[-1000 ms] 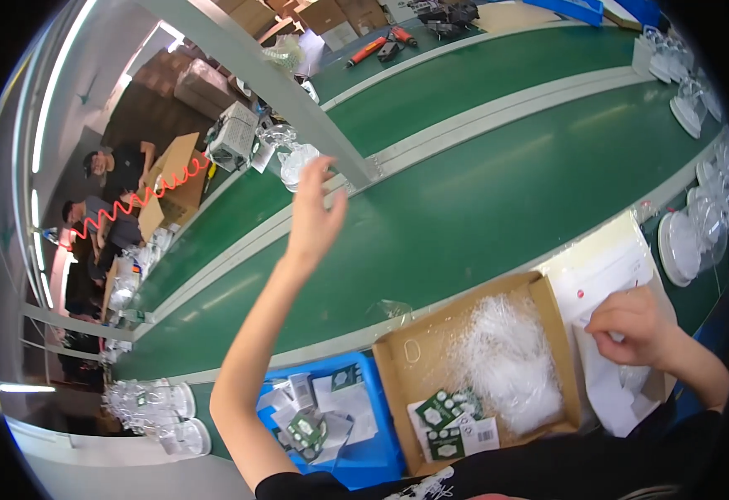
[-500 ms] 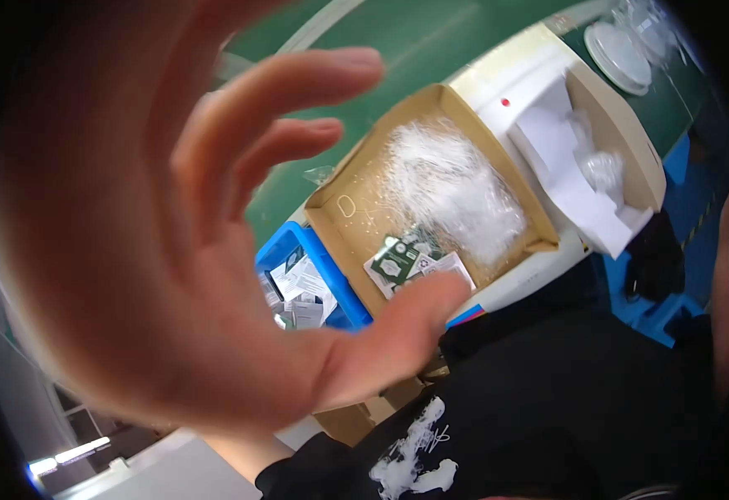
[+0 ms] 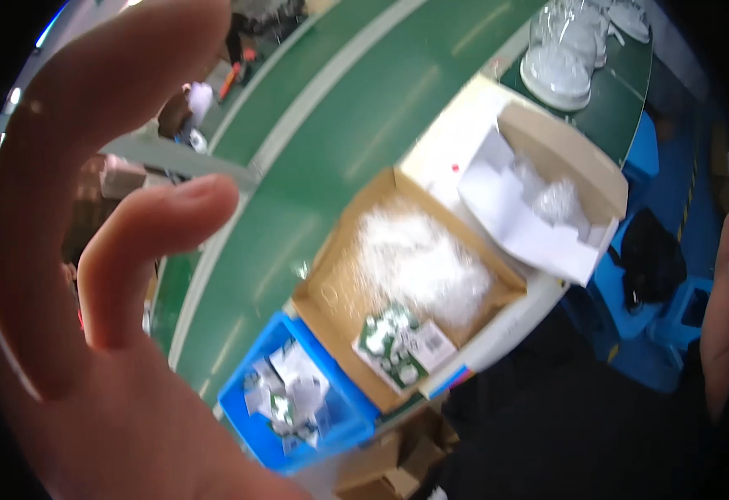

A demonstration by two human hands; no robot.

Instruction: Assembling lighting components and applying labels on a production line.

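My left hand (image 3: 123, 400) fills the left side of the view, very near and partly blurred. Its fingers are curved and apart, with nothing visible between them. Beyond it lies a blue plastic bin (image 3: 352, 417) holding folded papers and small printed cards. Beside the bin is a shallow cardboard box (image 3: 339, 250), which contains a heap of clear plastic bags (image 3: 423, 258) and some green-and-white printed cards (image 3: 402, 346). A bare strip of arm (image 3: 714, 333) shows at the right edge; my right hand is out of view.
An open carton (image 3: 556, 146) lined with white paper sits to the right of the shallow box. Clear domed plastic items (image 3: 556, 71) stand on the green table (image 3: 314, 142) at the far right. Blue stools (image 3: 681, 321) are on the floor at right, one under a black bag (image 3: 652, 258).
The view has shifted, so the boxes appear lower and more of the table and blue bin shows. My left hand has moved left in the view, its fingers spread wider.
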